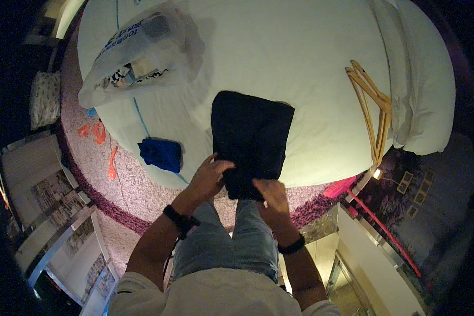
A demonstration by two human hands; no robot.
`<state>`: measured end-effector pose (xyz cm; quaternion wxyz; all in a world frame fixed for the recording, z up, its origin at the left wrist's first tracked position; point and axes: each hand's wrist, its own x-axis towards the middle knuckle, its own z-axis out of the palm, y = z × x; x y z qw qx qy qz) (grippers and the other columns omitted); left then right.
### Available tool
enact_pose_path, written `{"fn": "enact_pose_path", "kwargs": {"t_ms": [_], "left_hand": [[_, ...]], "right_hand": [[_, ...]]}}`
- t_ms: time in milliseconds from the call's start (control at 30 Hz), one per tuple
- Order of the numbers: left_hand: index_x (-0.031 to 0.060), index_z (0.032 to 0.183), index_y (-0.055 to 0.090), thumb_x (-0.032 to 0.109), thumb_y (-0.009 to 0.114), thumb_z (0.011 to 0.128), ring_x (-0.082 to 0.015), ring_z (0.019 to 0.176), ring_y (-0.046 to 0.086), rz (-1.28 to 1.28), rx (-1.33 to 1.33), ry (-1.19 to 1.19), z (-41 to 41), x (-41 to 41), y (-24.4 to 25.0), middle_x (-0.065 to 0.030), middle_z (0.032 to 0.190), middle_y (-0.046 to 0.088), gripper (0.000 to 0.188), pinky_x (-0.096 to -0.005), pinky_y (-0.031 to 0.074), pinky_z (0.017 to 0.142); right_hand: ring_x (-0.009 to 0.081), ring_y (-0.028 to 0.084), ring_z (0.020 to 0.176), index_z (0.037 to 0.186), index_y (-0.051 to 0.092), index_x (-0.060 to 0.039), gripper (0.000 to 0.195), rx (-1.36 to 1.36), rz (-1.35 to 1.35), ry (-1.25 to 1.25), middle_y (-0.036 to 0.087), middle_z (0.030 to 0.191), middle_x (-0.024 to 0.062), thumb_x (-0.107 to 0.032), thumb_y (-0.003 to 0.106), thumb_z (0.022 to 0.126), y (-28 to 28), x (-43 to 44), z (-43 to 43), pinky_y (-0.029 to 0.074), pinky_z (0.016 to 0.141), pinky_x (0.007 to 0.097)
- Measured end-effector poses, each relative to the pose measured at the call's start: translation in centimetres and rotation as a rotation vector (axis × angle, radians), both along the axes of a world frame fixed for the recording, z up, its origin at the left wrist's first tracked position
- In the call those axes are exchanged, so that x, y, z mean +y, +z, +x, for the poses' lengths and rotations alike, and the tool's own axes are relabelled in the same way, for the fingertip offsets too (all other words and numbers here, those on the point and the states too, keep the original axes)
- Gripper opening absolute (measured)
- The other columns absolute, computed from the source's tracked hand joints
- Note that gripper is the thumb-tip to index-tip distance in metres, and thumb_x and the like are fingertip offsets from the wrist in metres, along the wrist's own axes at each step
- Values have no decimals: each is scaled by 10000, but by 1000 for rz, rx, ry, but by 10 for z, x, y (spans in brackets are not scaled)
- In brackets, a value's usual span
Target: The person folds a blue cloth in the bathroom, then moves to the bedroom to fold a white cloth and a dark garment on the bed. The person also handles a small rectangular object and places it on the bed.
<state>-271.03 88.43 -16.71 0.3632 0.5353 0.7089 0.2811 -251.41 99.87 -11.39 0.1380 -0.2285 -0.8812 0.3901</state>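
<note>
A black piece of cloth, apparently a folded garment (252, 134), lies on the white bed sheet (312, 118) in front of me, its near end reaching the bed's edge. My left hand (211, 173) holds the near left edge of the cloth, thumb and fingers at its side. At the near right corner, my right hand (272, 195) grips the fabric, its fingertips partly hidden. A small dark blue folded cloth (160, 154) rests on the bed to the left.
A translucent plastic bag (154, 51) with items inside lies at the upper left. Several wooden hangers (373, 110) sit at the right, beside a pillow (426, 87). A pink broom (339, 187) leans at the lower right. Orange items (99, 132) lie on the carpet (118, 189).
</note>
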Motion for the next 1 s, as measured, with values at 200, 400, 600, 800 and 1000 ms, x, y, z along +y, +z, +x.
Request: {"fn": "enact_pose_path", "kwargs": {"t_ms": [200, 400, 600, 800, 1000], "left_hand": [[87, 1219, 462, 52, 670, 754, -330, 1107, 539, 15, -147, 420, -27, 75, -18, -154, 1148, 583, 511, -485, 374, 983], [40, 1247, 406, 188, 719, 750, -379, 1109, 479, -162, 306, 567, -28, 86, -79, -203, 1169, 514, 605, -453, 382, 946], [-31, 1248, 383, 343, 759, 716, -426, 1122, 444, -84, 43, 837, -19, 57, -104, -264, 1223, 412, 751, -492, 392, 933], [-56, 1223, 411, 366, 765, 702, -395, 969, 593, -206, -262, 896, -20, 63, -89, -278, 1063, 575, 758, -423, 479, 836], [-48, 1078, 539, 290, 742, 739, -349, 860, 644, -50, -359, 824, -20, 63, -93, -246, 938, 637, 520, -391, 506, 756]], "right_hand": [[350, 557, 1006, 1121, 570, -23, 407, 13, 161, -191, 595, 1091, 172, 38, 613, 721, -16, 80, -64, 453, 870, 401], [386, 468, 1134, 1210, 498, -26, 463, -184, 200, -330, 486, 1266, 205, -116, 650, 783, -83, 100, -84, 383, 958, 467], [407, 400, 1191, 1241, 469, -29, 543, -161, 242, -467, 403, 1334, 239, -186, 680, 766, -95, 85, -57, 324, 999, 484], [339, 328, 1295, 1357, 395, -160, 908, -447, 292, -21, 324, 1442, 110, -292, 818, 565, -93, 44, -67, 272, 1023, 532], [332, 369, 1261, 1333, 439, -165, 833, -536, 589, -71, 384, 1407, 93, -253, 792, 584, -124, 39, -83, 256, 1023, 566]]}}
